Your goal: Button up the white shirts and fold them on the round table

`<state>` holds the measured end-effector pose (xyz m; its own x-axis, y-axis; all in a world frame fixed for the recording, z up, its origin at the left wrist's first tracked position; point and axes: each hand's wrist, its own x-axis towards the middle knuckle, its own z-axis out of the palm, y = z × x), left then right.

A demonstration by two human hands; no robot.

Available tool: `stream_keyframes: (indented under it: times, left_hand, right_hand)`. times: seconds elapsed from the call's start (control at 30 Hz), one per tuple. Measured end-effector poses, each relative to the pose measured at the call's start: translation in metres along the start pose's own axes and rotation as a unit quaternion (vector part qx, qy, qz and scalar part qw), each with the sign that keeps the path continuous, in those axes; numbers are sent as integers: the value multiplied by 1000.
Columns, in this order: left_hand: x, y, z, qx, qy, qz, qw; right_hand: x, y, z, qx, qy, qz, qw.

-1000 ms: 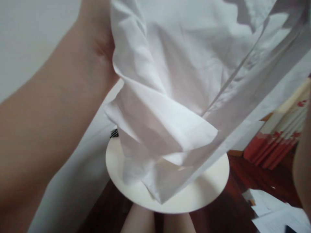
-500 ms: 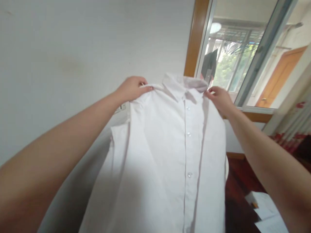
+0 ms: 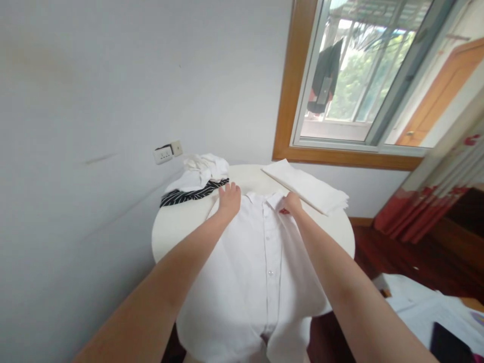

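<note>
The white shirt point(image 3: 242, 272) is pinched beside its collar point(image 3: 275, 200) by the right hand point(image 3: 292, 202); it is touched by the left hand point(image 3: 229, 199), whose grip's closure cannot be told.

Clerk: Walls and openings?
Assessor: Plain pale-grey wall point(image 3: 113, 101); white rectangular socket plate point(image 3: 164, 154); grey-framed sliding glass window point(image 3: 406, 80), orange-brown wooden surround point(image 3: 285, 91), daylight and green foliage point(image 3: 355, 96) beyond; orange-brown wooden door point(image 3: 438, 101) seen through it.
Clerk: Floor and furnishings?
Assessor: Dark reddish-brown floor point(image 3: 366, 262); round cream-white table point(image 3: 170, 234) near the wall; red-and-white floral cloth curtain point(image 3: 404, 217), right of the window.
</note>
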<state>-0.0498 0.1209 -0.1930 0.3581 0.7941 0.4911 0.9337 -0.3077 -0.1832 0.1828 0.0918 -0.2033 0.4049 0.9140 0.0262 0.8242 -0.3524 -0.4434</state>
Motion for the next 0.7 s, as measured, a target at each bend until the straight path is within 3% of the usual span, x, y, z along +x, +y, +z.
stream_keyframes:
  times: [0.13, 0.27, 0.4, 0.47, 0.57, 0.7]
  left_hand:
    - [7, 33, 11, -134, 25, 117, 984]
    - [12, 46, 35, -233, 6, 87, 969]
    - [12, 32, 68, -347, 7, 50, 937]
    - [13, 24, 79, -401, 4, 43, 915]
    - [13, 20, 83, -428, -3, 79, 900]
    - [11, 25, 79, -396, -18, 123, 910]
  right_hand:
    - [3, -17, 17, 12, 40, -9, 999]
    - [-2, -29, 29, 28, 92, -50, 994]
    - [-8, -24, 38, 15, 138, -71, 988]
    - [-10, -18, 41, 7, 177, -130, 976]
    - [-12, -13, 43, 19, 203, -277, 939]
    - [-7, -17, 51, 43, 125, -421, 897]
